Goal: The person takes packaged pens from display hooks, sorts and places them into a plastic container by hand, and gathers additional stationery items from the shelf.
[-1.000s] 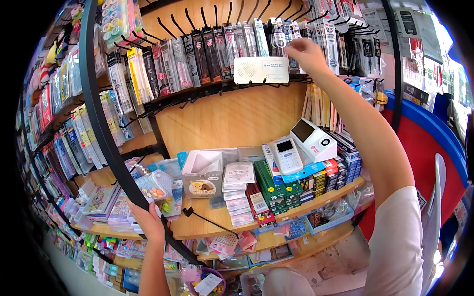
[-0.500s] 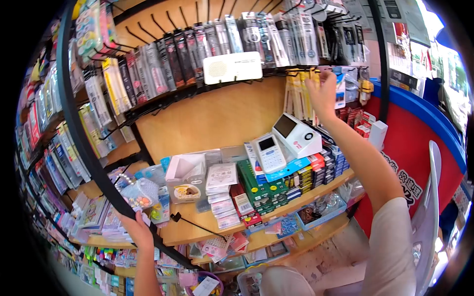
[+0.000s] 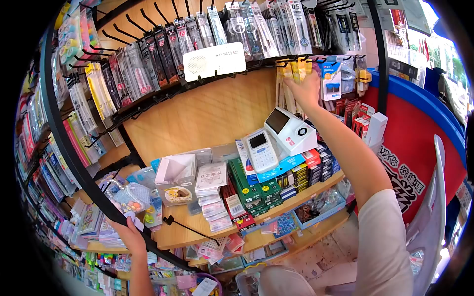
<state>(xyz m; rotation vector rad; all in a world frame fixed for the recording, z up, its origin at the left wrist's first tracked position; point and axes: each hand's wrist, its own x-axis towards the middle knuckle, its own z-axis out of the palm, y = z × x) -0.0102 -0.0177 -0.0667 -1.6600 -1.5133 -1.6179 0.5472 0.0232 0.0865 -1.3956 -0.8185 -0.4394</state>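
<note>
My right hand (image 3: 305, 91) reaches up to the yellow-topped packets (image 3: 300, 68) hanging from hooks under the upper rack. Its fingers are closed around them, and the fingertips are partly hidden. Just right of it hangs a blue and white packet (image 3: 331, 81). My left hand (image 3: 130, 236) is at the lower left, wrapped against the black shelf post (image 3: 79, 162). A small pale purple piece (image 3: 136, 221) shows beside its thumb; whether the hand holds it I cannot tell. A clear bag of pastel beads (image 3: 134, 196) lies just above that hand.
A white keypad device (image 3: 261, 151) and a white screen device (image 3: 291, 132) rest on stacked small boxes (image 3: 251, 193). A white box (image 3: 175, 180) stands left of them. A white speaker-like panel (image 3: 215, 61) fronts the pen rack. At right are a red panel (image 3: 414, 143) and a grey chair (image 3: 434, 212).
The view has shifted slightly. My right hand has come lower and to the left across the yellow-topped packets, uncovering more of the blue and white packet. My left hand stays at the post.
</note>
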